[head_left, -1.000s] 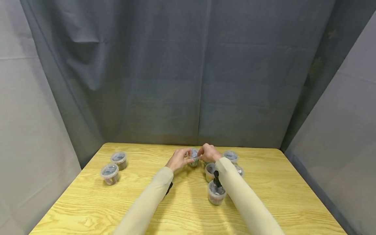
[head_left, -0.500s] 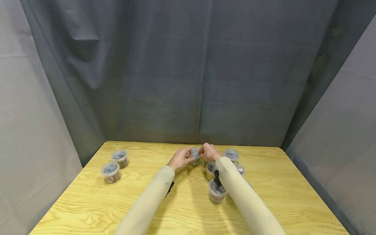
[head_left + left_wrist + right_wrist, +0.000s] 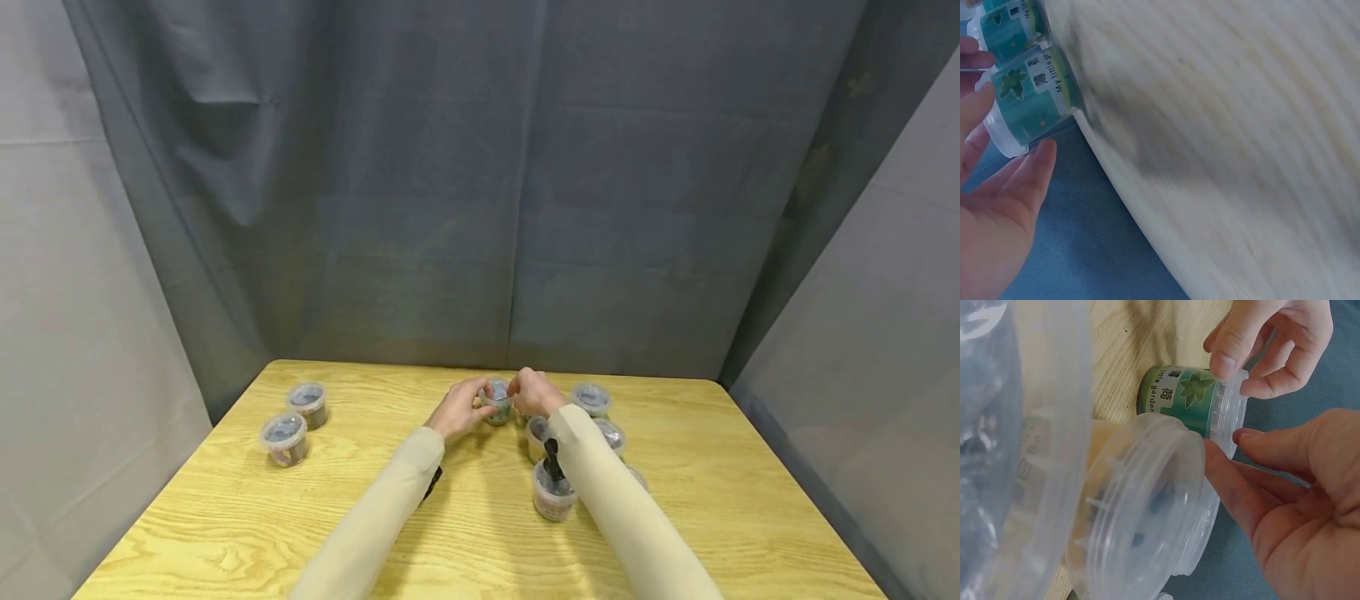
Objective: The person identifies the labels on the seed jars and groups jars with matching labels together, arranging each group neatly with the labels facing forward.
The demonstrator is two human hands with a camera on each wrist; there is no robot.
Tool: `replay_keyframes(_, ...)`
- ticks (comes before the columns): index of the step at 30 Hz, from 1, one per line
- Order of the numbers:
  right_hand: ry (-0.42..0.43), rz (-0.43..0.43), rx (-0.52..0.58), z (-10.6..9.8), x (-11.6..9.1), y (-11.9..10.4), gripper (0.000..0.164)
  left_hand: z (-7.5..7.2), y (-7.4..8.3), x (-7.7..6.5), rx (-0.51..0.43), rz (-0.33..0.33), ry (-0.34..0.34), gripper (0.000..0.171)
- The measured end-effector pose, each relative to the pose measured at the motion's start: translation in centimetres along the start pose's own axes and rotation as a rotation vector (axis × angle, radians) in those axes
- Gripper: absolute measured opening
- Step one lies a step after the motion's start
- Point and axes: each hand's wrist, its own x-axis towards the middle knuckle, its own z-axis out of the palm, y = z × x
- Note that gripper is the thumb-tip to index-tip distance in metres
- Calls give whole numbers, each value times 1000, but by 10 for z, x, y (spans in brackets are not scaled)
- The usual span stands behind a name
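Observation:
A small round plastic tub [image 3: 497,415] with a clear lid and a green leaf label stands near the table's back edge. My left hand [image 3: 456,410] holds it from the left, thumb and fingers about its lid rim. From the other side my right hand [image 3: 535,393] pinches the lid's edge between thumb and forefinger, as the right wrist view shows. In the left wrist view a second green-labelled tub [image 3: 1007,34] stands right beside the held tub [image 3: 1035,94]. A yellowish tub [image 3: 1141,506] is close to my right hand, and my right forearm covers part of the group.
Several more lidded tubs stand at the right, among them a back tub [image 3: 591,397] and a front tub [image 3: 553,500]. Two tubs, one [image 3: 307,404] behind the other [image 3: 284,439], stand at the left of the wooden table [image 3: 225,533]. A grey curtain [image 3: 420,208] hangs behind.

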Motion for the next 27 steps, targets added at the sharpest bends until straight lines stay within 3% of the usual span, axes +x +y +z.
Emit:
replay_keyframes(4, 53, 5, 8, -1, -1, 1, 37, -3, 1, -2, 48, -6, 0, 31)
replay_keyframes(9, 100, -9, 29, -2, -1, 4, 36, -10, 4, -6, 25, -45, -16, 45)
replay_keyframes(20, 166, -48, 128, -4, -6, 3, 20, -29, 6, -19, 44, -23, 23, 45)
replay_keyframes(27, 175, -83, 102, -1, -11, -12, 17, -41, 7, -33, 69, -4, 48, 45)
